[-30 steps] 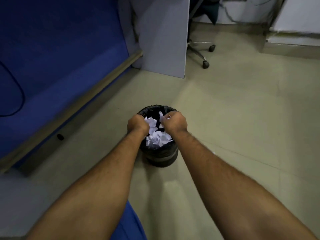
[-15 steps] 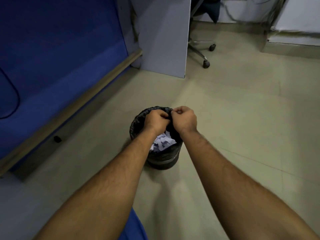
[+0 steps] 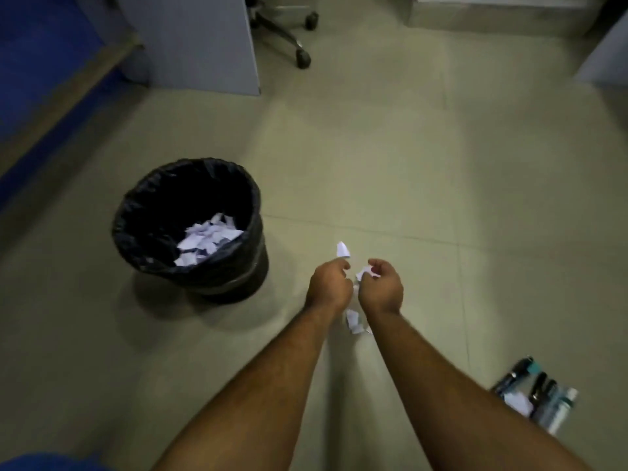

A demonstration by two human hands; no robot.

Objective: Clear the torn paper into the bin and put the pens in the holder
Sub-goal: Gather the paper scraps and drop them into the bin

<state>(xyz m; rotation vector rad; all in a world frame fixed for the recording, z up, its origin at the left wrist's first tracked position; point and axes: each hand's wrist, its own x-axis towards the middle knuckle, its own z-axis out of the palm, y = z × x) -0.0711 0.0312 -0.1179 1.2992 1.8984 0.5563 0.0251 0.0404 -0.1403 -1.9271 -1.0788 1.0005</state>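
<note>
The black-lined bin [image 3: 142, 202] stands on the floor at the left, with torn white paper [image 3: 208, 239] lying inside it. Both hands are low over the floor to the right of the bin, close together. My left hand [image 3: 328, 283] pinches a white scrap [image 3: 342, 249] at its fingertips. My right hand [image 3: 382, 287] is curled around another scrap [image 3: 363, 272]. More torn pieces [image 3: 354, 321] lie on the floor between my wrists. Several pens and markers [image 3: 538, 390] lie in a loose group on the floor at the lower right, with a paper scrap [image 3: 518, 402] among them. No pen holder is in view.
A blue partition [image 3: 37, 62] with a wooden skirting runs along the left. A grey desk panel [image 3: 204, 42] and an office chair base [image 3: 292, 35] stand at the back. Pale floor tiles [image 3: 441, 164] spread to the right.
Both hands have left the bin and moved right and down to the scraps on the floor. My view has swung right, bringing the pens into sight.
</note>
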